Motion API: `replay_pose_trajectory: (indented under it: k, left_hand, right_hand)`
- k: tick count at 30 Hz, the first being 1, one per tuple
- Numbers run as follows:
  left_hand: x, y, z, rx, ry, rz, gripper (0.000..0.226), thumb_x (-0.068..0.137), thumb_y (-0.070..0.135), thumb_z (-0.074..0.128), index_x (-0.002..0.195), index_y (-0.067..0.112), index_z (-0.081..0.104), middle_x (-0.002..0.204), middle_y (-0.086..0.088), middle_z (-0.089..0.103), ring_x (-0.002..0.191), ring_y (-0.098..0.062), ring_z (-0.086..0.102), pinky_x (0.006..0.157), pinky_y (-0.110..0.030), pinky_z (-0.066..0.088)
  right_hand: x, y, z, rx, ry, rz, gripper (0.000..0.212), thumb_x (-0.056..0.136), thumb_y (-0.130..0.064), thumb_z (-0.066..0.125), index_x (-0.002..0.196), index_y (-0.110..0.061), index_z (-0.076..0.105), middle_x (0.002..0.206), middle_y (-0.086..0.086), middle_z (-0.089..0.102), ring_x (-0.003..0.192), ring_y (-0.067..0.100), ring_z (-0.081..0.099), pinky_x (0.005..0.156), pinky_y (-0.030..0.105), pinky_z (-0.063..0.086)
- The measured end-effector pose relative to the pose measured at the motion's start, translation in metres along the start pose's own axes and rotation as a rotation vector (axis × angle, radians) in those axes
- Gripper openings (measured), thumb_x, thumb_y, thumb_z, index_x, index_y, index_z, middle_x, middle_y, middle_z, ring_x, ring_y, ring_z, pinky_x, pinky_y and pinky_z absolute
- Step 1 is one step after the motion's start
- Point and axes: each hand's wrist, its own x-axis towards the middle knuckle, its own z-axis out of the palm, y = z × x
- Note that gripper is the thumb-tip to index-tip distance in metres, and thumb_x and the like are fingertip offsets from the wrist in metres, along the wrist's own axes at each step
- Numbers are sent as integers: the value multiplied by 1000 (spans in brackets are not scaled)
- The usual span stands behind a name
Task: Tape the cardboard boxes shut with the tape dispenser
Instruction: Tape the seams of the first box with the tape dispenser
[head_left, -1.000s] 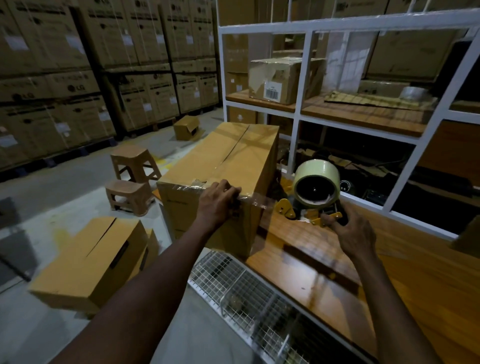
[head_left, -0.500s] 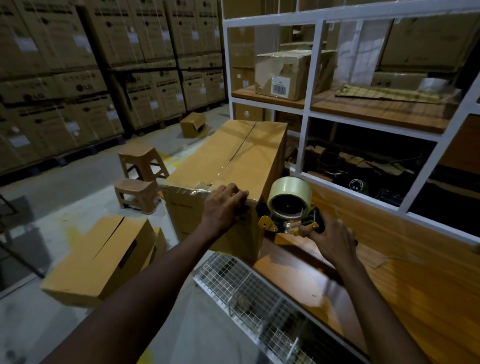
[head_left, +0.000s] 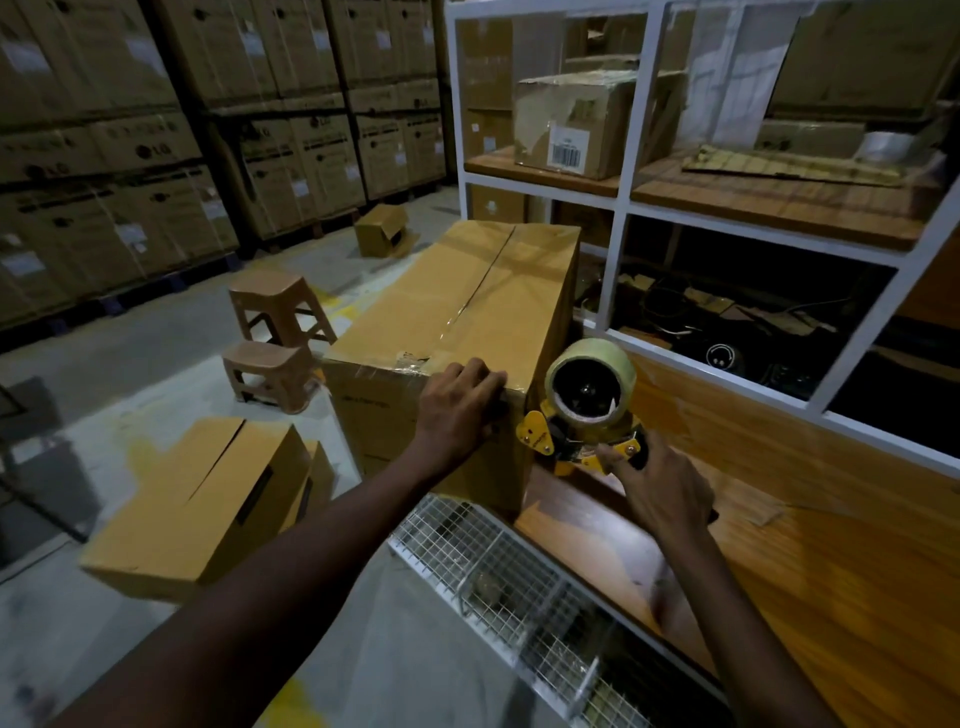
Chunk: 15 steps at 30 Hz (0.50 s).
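**Worker braces carton as tape dispenser reaches its corner**

At centre frame, the left hand (head_left: 460, 410) curls its fingers over the near top edge of the large cardboard box (head_left: 467, 306), which stands on the wooden workbench (head_left: 831, 545). The right hand (head_left: 660, 488) grasps the handle of the yellow tape dispenser (head_left: 566, 441), held just beside the box's right corner. Shiny tape already wrinkles along that edge. If the dispenser is pulled away at an angle, the strip will likely crease or lift off the cardboard. If the left hand slackens, the box may slide toward the bench edge above the wire mesh tray (head_left: 483, 561).
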Motion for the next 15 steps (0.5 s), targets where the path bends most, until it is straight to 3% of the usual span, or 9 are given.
replay_pose_trajectory:
  k: [6,11,15]
  left_hand:
    - [-2,1,-2,-5,-40,-19,63,59,28,91,115,15,65,103,-12,63,78,-28,59,59,-32,47]
    - [-5,5,-7,-16,-12,-9,51,67,25,87,113,14,67,100,-12,64,76,-29,60,57,-32,50]
    - [-6,5,-4,-12,-16,-30,49,70,27,86,114,17,67,102,-10,64,77,-26,60,58,-29,42]
  right_hand:
    - [-20,2,3,21,-23,24,75,76,-87,31,115,-27,52,95,1,65,86,31,60,73,42,48]
    - [-51,21,1,-105,-125,30,51,78,-82,41,89,-33,43,76,-9,50,81,29,58,78,43,45]
    - [-65,29,1,-276,-192,40,68,73,-91,24,86,-28,47,71,-9,49,76,24,55,78,39,43]
